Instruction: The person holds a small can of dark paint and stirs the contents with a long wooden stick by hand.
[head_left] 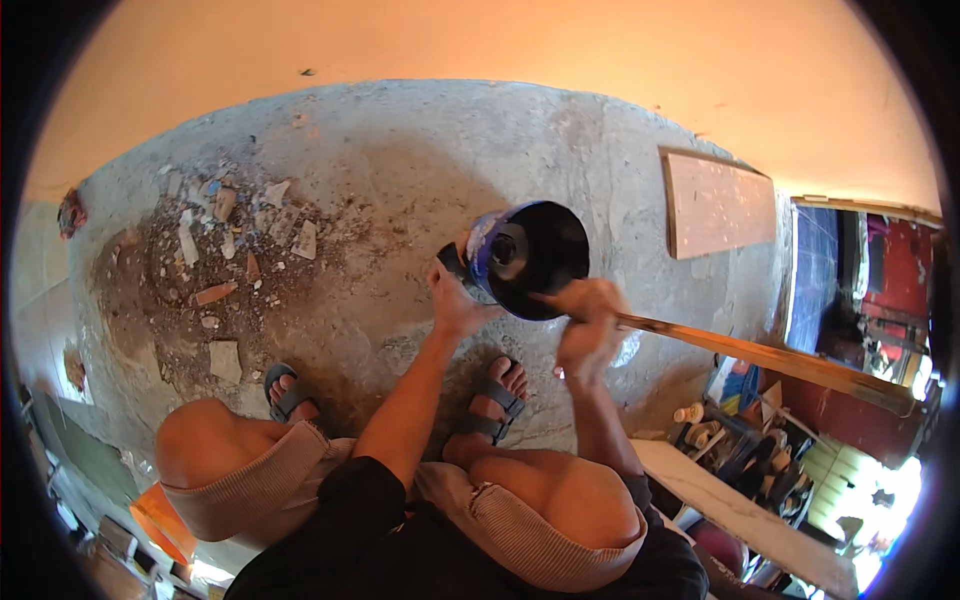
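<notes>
A blue-sided cylindrical container (480, 245) with a black inside is tipped on its side over the floor, its round mouth facing right. In its bottom a dark round knob or hole shows. My left hand (460, 300) is closed on the container's left side, next to a black piece; some fingers are hidden behind it. A long wooden stick (760, 355) runs out to the right, and my right hand (592, 320) is wrapped round it near its left end. That end reaches into the lower part of the container's mouth.
Rubble (250, 235) with broken tile pieces lies on the concrete floor (400, 130) to the left. A wooden board (722, 203) leans by the orange wall (500, 40). Several stacked goods and a pale plank (740, 510) stand at lower right. An orange container (163, 522) is at lower left.
</notes>
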